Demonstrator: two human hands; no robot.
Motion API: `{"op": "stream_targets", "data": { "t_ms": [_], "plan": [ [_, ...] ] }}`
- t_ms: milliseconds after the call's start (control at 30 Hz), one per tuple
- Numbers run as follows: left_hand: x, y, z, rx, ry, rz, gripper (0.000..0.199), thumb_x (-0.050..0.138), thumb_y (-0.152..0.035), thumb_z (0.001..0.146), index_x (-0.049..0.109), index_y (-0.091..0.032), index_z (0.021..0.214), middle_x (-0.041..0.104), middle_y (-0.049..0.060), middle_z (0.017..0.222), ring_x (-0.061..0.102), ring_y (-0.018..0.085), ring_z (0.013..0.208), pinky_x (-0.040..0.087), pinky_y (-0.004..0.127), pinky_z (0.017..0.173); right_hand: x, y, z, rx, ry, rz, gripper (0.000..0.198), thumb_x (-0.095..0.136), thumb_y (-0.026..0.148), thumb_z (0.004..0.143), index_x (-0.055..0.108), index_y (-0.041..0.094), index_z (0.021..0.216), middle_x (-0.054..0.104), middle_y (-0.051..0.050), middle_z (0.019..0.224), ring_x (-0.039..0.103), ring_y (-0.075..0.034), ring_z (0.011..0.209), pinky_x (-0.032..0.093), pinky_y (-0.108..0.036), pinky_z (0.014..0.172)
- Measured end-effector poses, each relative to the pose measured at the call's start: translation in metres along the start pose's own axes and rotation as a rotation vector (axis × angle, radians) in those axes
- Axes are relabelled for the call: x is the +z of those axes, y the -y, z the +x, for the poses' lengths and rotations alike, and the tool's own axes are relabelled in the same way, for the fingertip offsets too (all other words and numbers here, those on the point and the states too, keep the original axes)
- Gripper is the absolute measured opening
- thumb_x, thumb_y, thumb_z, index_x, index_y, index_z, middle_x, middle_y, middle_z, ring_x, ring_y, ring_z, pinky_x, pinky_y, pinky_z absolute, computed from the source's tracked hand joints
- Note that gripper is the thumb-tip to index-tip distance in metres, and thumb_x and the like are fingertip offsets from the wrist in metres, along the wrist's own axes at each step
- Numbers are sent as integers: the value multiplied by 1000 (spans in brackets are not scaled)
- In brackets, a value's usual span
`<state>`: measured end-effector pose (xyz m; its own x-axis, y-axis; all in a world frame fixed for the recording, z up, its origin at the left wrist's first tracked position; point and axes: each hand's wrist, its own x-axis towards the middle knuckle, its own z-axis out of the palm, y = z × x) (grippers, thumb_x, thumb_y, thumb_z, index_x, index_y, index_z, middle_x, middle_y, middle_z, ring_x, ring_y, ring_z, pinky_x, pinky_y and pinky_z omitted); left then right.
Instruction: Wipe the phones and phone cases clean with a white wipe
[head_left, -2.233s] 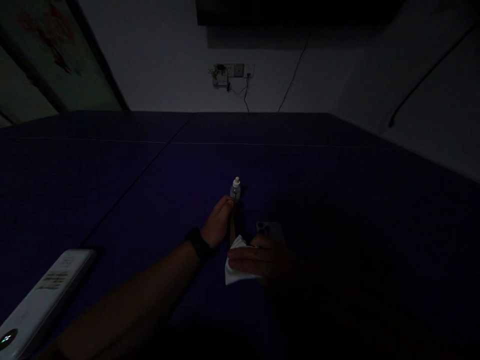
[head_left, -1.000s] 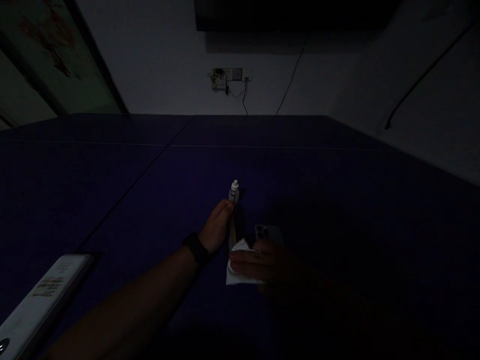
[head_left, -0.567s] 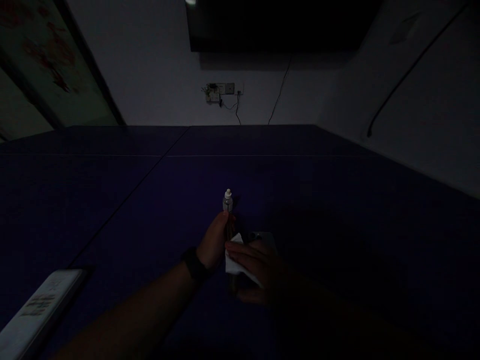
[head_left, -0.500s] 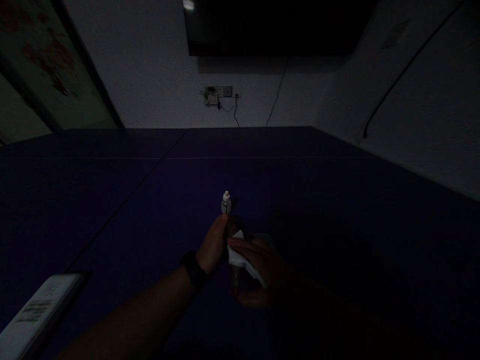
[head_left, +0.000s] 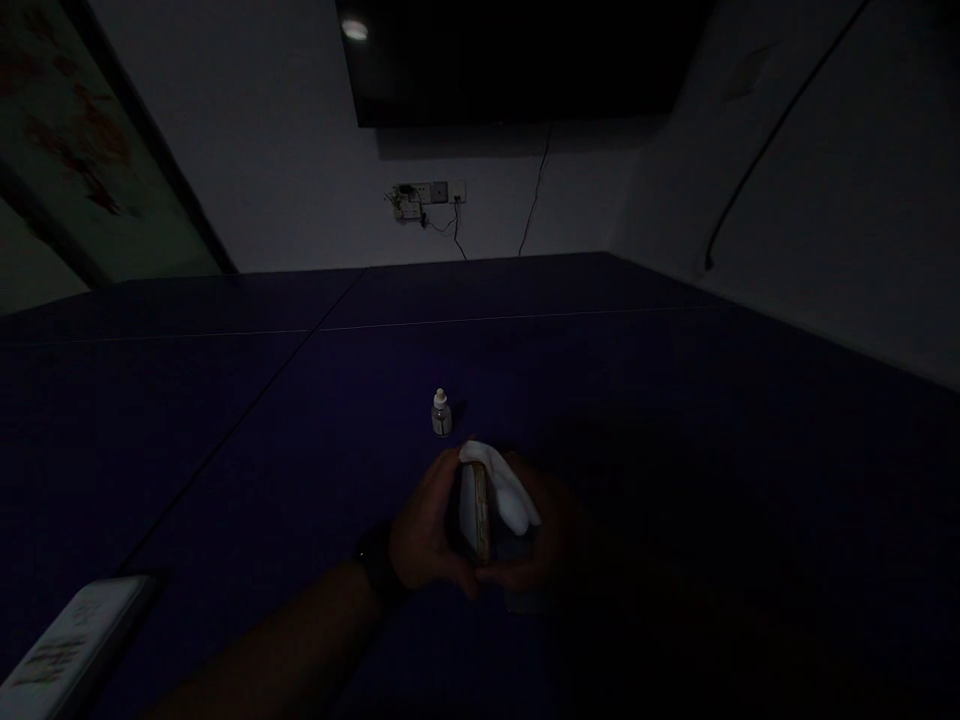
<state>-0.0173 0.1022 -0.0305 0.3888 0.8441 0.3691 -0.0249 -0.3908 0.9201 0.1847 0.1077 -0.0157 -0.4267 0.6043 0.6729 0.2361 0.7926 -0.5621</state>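
In dim light both my hands are together low in the middle of the head view. My left hand (head_left: 429, 535), with a dark watch (head_left: 377, 562) on the wrist, is closed around a flat slab (head_left: 481, 520) with a pale face and a brownish edge; its exact kind is unclear. A folded white cloth (head_left: 504, 490) is held in my right hand (head_left: 546, 540) against the slab's right side and top. That hand lies mostly in shadow. Just beyond the hands stands a small clear dropper bottle (head_left: 442, 418) with a white cap. A dim flat thing (head_left: 526, 602) shows below my right hand.
The dark blue table (head_left: 300, 450) reaches the wall, with a seam running across it. A white box (head_left: 79, 640) with printing lies at lower left. Sockets with plugs and cables (head_left: 431, 200) are on the wall below a large dark screen (head_left: 517, 65).
The slab has been turned so its pale face and edge show, and my left fingers now wrap it more closely. The cloth has shifted to its top and right side. The view has tilted slightly.
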Motion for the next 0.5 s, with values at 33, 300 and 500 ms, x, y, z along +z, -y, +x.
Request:
{"op": "stream_targets", "data": {
  "t_ms": [33, 300, 500],
  "plan": [
    [0, 1, 1, 55, 24, 62, 132, 78, -88, 46, 39, -23, 155, 47, 21, 152, 45, 45, 139, 35, 58, 118, -4, 1, 2, 54, 65, 65, 100, 86, 62, 70, 44, 21, 151, 69, -15, 128, 70, -32, 110, 60, -44, 93],
    [0, -5, 6, 147, -39, 397, 78, 82, -57, 66, 50, -23, 128, 66, 10, 111, 65, 29, 98, 54, 45, 86, -26, 21, 25, 72, 130, 76, 43, 40, 45, 108, 58, 26, 143, 74, -10, 124, 72, -24, 112, 57, -39, 96],
    [-8, -3, 9, 176, -72, 446, 55, 77, -52, 64, 50, -25, 104, 61, 2, 91, 62, 24, 80, 50, 38, 69, -25, 21, 27, -435, 148, -31, 44, 28, 33, 111, 51, 20, 147, 69, -12, 139, 69, -17, 116, 54, -33, 91]
  ]
}}
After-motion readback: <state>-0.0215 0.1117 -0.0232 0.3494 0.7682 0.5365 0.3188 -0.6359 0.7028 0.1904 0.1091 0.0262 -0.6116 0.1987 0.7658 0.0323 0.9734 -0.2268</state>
